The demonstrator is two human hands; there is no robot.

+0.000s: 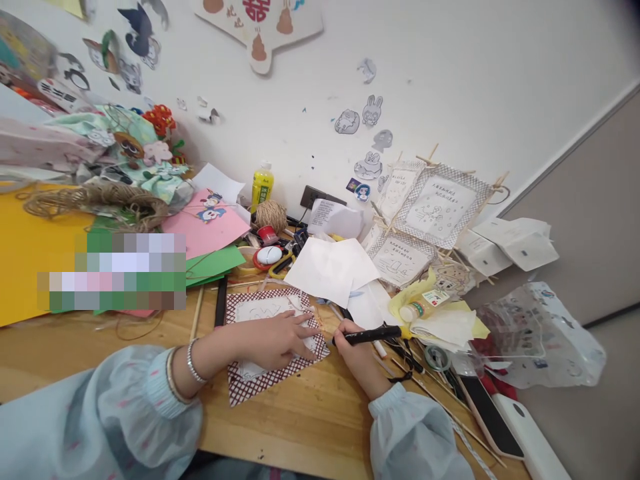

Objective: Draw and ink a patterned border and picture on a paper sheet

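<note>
My left hand (273, 337) lies flat, fingers spread, on a white drawing sheet with a dark red checked border (250, 387) on the wooden table (310, 420). My right hand (353, 350) is closed round a black marker pen (373, 335), held sideways with its tip at the sheet's right edge. Both wrists show pale blue sleeves, and the left wrist wears silver bangles (193, 363).
White folded papers (333, 267), bordered drawing panels on sticks (435, 207), a glue bottle (417, 308), tape roll (437, 357), a phone (487, 413), a clear plastic bag (540, 333), twine (270, 215), a yellow bottle (262, 183) and coloured card (30, 247) crowd the table. Cut-outs cover the wall.
</note>
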